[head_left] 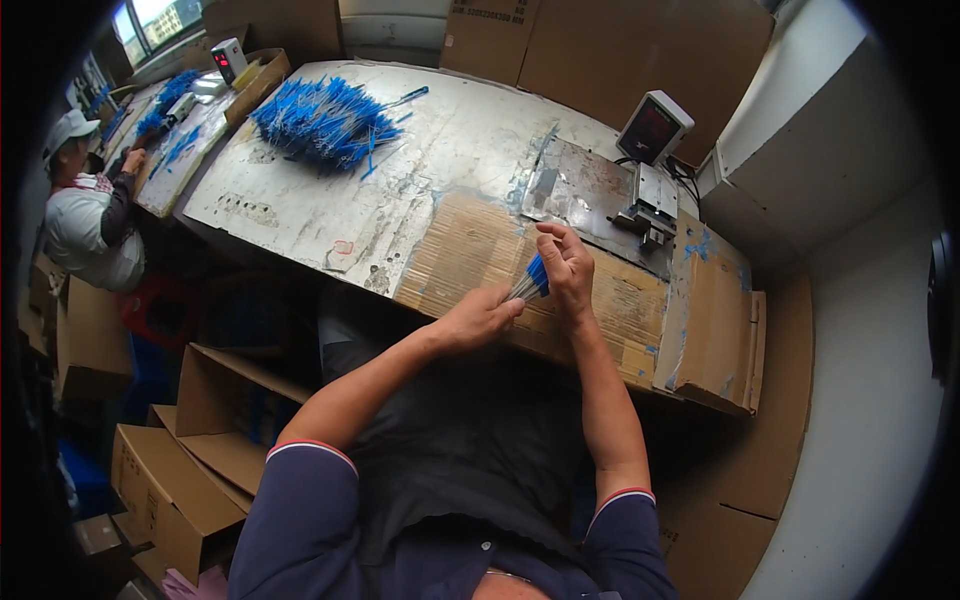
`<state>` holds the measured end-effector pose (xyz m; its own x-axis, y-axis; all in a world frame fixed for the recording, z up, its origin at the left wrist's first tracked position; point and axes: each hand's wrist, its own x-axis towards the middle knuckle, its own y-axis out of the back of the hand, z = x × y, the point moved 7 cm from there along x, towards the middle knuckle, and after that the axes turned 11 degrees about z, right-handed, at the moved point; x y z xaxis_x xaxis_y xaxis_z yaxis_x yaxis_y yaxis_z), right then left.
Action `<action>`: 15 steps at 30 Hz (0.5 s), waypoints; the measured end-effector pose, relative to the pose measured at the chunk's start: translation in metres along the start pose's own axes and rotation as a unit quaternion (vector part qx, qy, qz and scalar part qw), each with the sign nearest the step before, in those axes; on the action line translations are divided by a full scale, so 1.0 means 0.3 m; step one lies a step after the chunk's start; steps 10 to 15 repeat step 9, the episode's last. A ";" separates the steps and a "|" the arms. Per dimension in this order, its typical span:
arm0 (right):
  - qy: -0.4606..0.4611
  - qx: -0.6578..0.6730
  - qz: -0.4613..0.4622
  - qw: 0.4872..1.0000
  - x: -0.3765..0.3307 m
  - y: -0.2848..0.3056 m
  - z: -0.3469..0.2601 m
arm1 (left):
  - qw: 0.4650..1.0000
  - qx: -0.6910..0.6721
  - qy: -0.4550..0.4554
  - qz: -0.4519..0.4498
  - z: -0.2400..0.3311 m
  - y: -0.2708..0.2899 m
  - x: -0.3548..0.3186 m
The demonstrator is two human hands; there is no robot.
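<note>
A small bundle of thin, pale sticks with blue ends [535, 277] is held just above the near edge of the table. Its pale end sits in the closed fingers of my left hand [480, 317]. My right hand [569, 277] is curled against the blue end, palm turned toward the bundle, fingertips bent over at the top. Below both hands lies a worn, flattened cardboard sheet [460, 245]. Farther left on the table rests a large heap of similar blue-and-pale sticks [328, 122], with a few strays around its right side.
A metal plate [580, 190] carries a small clamp-like device [652, 205] at the right, with a white display box [655, 127] behind it. Cardboard boxes [175, 480] stand on the floor at left. A person in a white cap [85, 220] works at the far-left table.
</note>
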<state>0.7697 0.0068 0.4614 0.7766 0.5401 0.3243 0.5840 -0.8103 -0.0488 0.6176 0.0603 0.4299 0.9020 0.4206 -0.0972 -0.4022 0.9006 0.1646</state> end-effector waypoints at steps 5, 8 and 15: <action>-0.191 0.143 0.059 0.969 -0.012 0.082 0.119 | 0.979 -0.081 0.186 0.005 -0.072 0.130 -0.191; -0.147 0.087 0.041 0.984 -0.006 0.088 0.134 | 0.958 -0.039 0.275 0.072 -0.134 0.381 -0.301; -0.143 0.073 0.020 0.987 -0.002 0.073 0.147 | 0.950 -0.024 0.296 0.092 -0.132 0.480 -0.332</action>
